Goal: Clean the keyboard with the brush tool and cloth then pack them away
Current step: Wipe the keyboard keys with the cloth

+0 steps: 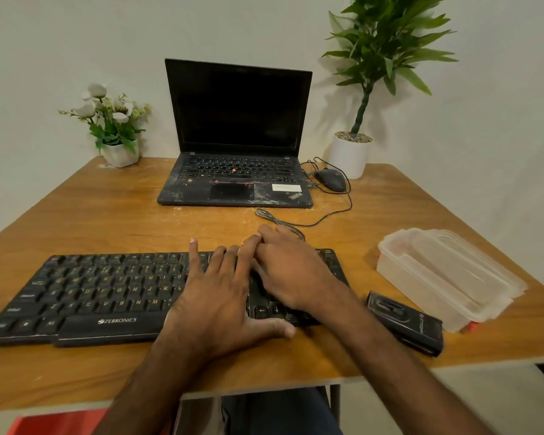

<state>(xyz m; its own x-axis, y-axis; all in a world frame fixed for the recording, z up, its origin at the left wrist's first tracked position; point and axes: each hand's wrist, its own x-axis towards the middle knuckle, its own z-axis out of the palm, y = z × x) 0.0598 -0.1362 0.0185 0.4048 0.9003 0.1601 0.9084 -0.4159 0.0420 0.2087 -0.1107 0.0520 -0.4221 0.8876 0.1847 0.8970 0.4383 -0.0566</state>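
Both hands lay flat on the right end of the black keyboard [101, 293], likely steadying it at the near edge of the tabletop [107, 215] before cleaning. The left hand [220, 296] had its fingers spread. The right hand [292, 271] kept its fingers close together and pinched nothing visible. The keyboard looked worn, with yellowish legends. A black case [405, 321], possibly the brush tool's, lay just beside it.

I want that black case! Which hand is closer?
Right. The right hand rests on the keyboard just left of the black case; the left hand lies farther left.
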